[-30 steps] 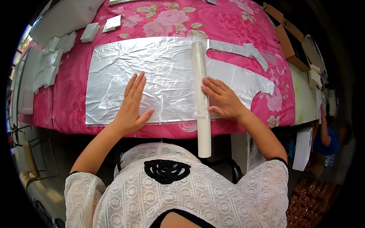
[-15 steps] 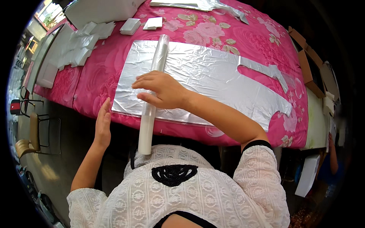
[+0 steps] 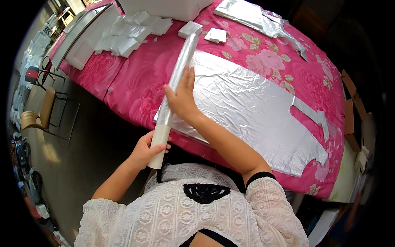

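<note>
A long roll (image 3: pixel 163 119) of thin clear-silvery plastic film on a pale core lies slanted across the left end of a stack of silvery plastic sheets (image 3: pixel 242 107). Its near end juts past the table edge toward my lap. My left hand (image 3: pixel 144 150) is closed round the bare core (image 3: pixel 160 140) at this near end. Higher up, my right hand (image 3: pixel 183 96) rests against the roll, fingers stretched along its right side and thumb across it. The sheets lie flat, with cut-out handle shapes at their right end.
A pink flowered cloth (image 3: pixel 140 92) covers the table. Folded clear packets (image 3: pixel 127 35) and a white box (image 3: pixel 164 9) stand at the far left, with two small packet stacks (image 3: pixel 215 35) nearby. More silvery sheets (image 3: pixel 251 18) lie at the back. Chairs (image 3: pixel 43 111) stand left; cardboard boxes (image 3: pixel 353 119) right.
My left hand has come from the table edge onto the core and closed round it. My right hand has turned, its fingers now pointing away along the roll. The view has shifted left.
</note>
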